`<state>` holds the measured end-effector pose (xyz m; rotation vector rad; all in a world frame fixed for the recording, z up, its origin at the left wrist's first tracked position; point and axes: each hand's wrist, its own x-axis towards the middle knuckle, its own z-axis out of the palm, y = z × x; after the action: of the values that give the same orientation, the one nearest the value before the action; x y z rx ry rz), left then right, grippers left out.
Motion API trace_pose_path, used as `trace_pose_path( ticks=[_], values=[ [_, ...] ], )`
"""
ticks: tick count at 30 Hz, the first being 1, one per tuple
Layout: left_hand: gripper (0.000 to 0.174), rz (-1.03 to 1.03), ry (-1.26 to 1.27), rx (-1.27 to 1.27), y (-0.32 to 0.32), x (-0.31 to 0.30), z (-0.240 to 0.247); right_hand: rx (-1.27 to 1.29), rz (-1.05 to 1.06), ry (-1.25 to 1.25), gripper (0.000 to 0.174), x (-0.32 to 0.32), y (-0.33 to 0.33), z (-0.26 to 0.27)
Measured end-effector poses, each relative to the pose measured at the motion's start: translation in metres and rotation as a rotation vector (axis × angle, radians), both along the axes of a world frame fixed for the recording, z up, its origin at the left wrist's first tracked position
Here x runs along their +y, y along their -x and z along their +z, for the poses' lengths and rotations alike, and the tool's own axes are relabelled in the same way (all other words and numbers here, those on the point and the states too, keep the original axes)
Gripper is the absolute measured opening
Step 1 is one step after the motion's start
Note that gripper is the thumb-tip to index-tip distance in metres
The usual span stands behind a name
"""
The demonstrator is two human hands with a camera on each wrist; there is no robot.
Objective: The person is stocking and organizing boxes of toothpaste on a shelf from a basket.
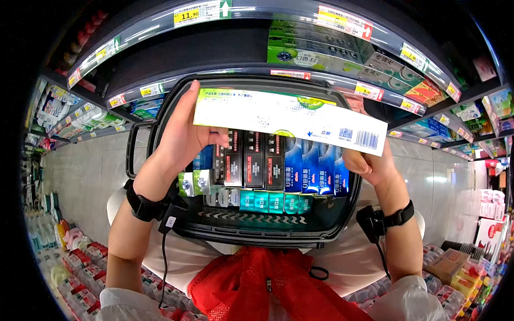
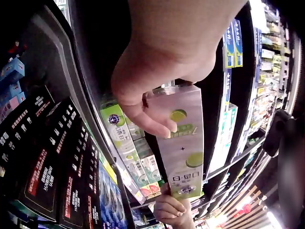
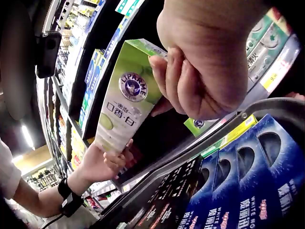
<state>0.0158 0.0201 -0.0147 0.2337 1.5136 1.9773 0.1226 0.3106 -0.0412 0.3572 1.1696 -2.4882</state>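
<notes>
Both hands hold a long white and green toothpaste box [image 1: 292,120] level above a black basket [image 1: 251,234]. My left hand [image 1: 182,131] grips its left end, thumb up along the edge and fingers beneath. At the barcode end, my right hand [image 1: 375,166] holds it with curled fingers. The right wrist view shows the green end of the toothpaste box [image 3: 126,95] with its round logo, between the right thumb and fingers. In the basket stand black boxes [image 1: 254,166], blue boxes [image 1: 316,171] and smaller teal boxes [image 1: 276,201]. Two small green-and-white boxes [image 1: 194,183] sit at the left.
Ahead, a shelf with price tags [image 1: 195,15] carries stacked green boxes [image 1: 316,51] at the right. Tiled floor [image 1: 83,171] lies on both sides of the basket. Goods [image 1: 80,267] fill the lower left, and a cardboard box [image 1: 450,265] stands at the lower right.
</notes>
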Motion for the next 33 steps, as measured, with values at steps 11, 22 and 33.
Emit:
trace_pose_path(
  ticks=[11, 22, 33],
  values=[
    [0.066, -0.010, 0.228, -0.159, -0.003, -0.002, 0.003, -0.065, -0.304, -0.362, 0.034, -0.016, 0.009, 0.008],
    [0.056, -0.075, 0.173, -0.206, 0.005, -0.015, -0.010, 0.102, -0.354, -0.346, 0.046, -0.031, 0.023, 0.011],
    [0.050, -0.181, -0.070, -0.573, 0.008, -0.014, -0.011, 0.244, -0.369, -0.158, 0.052, -0.029, 0.039, 0.020]
  ],
)
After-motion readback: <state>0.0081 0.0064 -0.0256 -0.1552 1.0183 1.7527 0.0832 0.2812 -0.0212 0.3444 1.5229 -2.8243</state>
